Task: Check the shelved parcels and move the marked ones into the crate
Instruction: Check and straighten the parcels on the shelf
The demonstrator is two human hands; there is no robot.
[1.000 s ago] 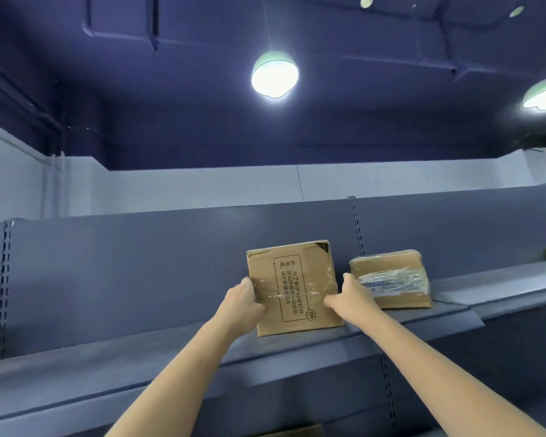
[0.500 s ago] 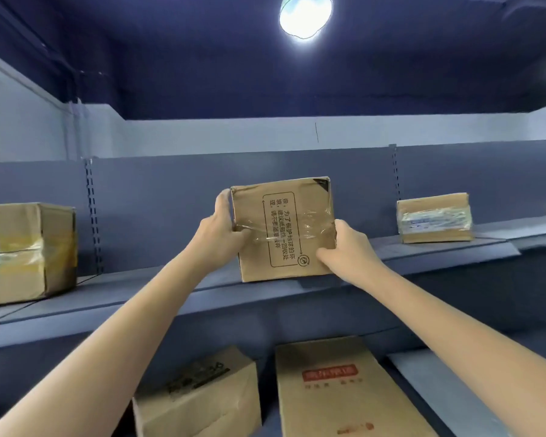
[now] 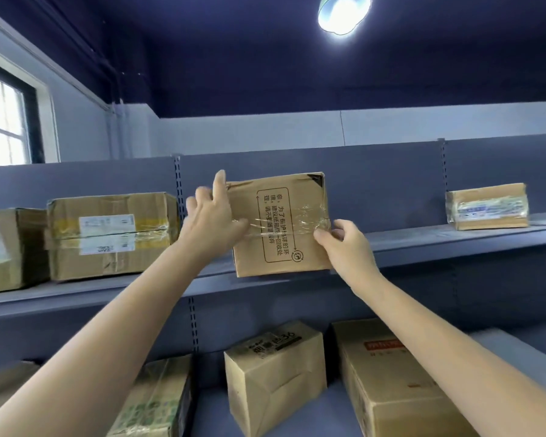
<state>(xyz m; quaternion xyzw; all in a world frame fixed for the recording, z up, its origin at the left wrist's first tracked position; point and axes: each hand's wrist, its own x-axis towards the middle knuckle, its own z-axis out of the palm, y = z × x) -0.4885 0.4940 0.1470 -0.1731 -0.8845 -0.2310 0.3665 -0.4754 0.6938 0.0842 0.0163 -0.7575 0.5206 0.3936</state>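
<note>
Both hands held the brown taped cardboard parcel (image 3: 279, 225) upright on the grey metal shelf (image 3: 423, 244). The left hand (image 3: 210, 219) gripped its left edge, fingers partly extended; the right hand (image 3: 347, 244) pinched its right edge.

A grey metal shelving unit (image 3: 407, 241) with slotted uprights fills the middle. Above its back panel runs a pale wall (image 3: 265, 130), and above that a dark blue ceiling with a lit round lamp (image 3: 344, 14). Left of the shelving, a barred window (image 3: 4, 121) glows bright.
</note>
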